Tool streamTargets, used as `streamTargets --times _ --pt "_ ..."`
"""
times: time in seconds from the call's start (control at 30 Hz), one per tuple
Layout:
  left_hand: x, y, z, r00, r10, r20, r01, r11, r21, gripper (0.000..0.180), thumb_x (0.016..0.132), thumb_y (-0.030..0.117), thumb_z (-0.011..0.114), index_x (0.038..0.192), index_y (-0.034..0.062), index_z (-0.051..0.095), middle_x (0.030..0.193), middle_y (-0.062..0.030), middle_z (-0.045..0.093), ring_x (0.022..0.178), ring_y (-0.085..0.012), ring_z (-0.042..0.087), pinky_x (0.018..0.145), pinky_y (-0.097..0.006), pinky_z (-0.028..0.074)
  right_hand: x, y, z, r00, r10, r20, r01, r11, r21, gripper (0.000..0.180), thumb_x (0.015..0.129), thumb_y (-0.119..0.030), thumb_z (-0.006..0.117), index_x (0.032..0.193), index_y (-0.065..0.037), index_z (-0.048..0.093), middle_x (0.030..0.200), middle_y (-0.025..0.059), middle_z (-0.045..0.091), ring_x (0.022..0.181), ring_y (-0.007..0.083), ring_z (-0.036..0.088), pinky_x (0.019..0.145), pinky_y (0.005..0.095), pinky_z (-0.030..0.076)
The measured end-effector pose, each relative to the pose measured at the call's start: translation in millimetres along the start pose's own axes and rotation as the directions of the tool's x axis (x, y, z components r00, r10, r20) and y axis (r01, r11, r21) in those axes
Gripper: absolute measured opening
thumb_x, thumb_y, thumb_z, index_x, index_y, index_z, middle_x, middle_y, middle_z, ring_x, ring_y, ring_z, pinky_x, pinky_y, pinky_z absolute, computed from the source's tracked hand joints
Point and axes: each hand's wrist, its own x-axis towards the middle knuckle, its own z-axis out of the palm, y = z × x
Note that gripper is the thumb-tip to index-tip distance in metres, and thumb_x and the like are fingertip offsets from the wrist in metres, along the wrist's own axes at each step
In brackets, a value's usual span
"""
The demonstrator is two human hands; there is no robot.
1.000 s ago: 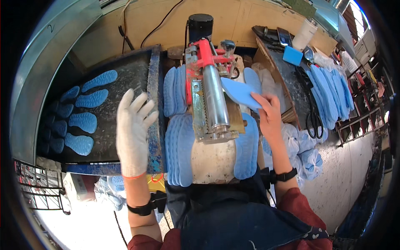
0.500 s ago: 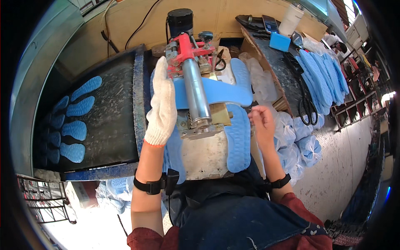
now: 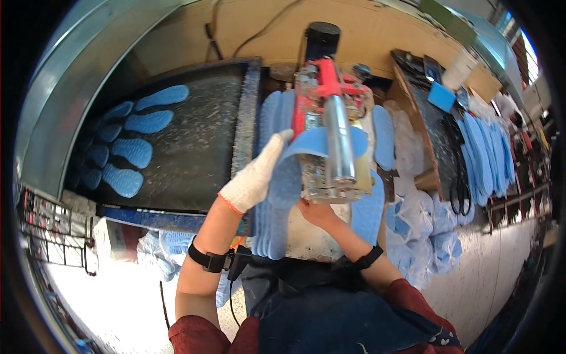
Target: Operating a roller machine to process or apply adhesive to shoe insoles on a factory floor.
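Note:
My left hand (image 3: pixel 250 180), in a white knit glove, reaches up along the left side of a bent blue insole (image 3: pixel 303 143), its fingers stretched out and touching it. This insole runs under the shiny metal cylinder (image 3: pixel 339 141) of a red-framed machine (image 3: pixel 327 79) and curls down at its left end. Below it stands a row of blue insoles (image 3: pixel 262 230) on edge. My bare right hand (image 3: pixel 318 213) is under the near end of the machine, close to the insole's lowered end; its fingertips are mostly hidden.
Left of the machine, a dark blue-edged conveyor (image 3: pixel 194 153) carries several blue insoles. More blue insoles (image 3: pixel 383 138) lie right of the machine. A side table (image 3: pixel 433 130) holds scissors (image 3: pixel 461 189), a bottle and stacked insoles. Bagged insoles (image 3: pixel 415 215) sit below it.
My right hand has moved left, under the machine's near end. My left hand has come down beside the insole, whose left end now bends downward. The whole view has shifted.

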Motion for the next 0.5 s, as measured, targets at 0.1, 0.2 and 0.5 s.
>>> streamTargets --times 0.1,0.2,0.5 --pt "-17.0 -7.8 -21.8 0.944 0.237 0.229 -0.319 0.829 0.459 0.049 0.106 0.018 0.042 0.149 -0.0012 0.031 0.147 -0.0167 0.043 0.138 -0.0237 0.038 0.117 -0.033 0.026 6.2 7.2 23.9 0.956 -0.231 -0.181 0.181 0.950 -0.256 0.055 0.084 -0.024 0.069 0.133 -0.003 0.053 0.121 0.0236 0.058 0.115 0.0407 0.054 0.104 0.0503 0.039" --pt "-41.5 -21.7 -30.5 0.895 0.373 0.245 -0.440 0.647 0.623 0.055 0.102 0.006 0.051 0.150 -0.0021 0.028 0.146 -0.0170 0.044 0.132 -0.0249 0.044 0.114 -0.033 0.032 15.9 11.6 36.2 0.936 -0.346 0.057 0.302 0.713 -0.633 0.066 0.085 -0.026 0.069 0.141 0.001 0.044 0.134 0.0265 0.051 0.125 0.0407 0.049 0.106 0.0499 0.037" --pt "-95.4 13.8 5.5 0.976 -0.216 0.026 0.200 0.841 -0.503 0.063 0.106 0.051 0.027 0.150 0.0066 0.035 0.143 -0.0100 0.050 0.128 -0.0220 0.052 0.110 -0.037 0.040 -12.8 8.8 -33.5 0.995 0.092 -0.037 -0.097 0.981 -0.169 0.041 0.091 -0.010 0.061 0.130 -0.002 0.056 0.127 0.0220 0.058 0.114 0.0382 0.058 0.097 0.0477 0.045"
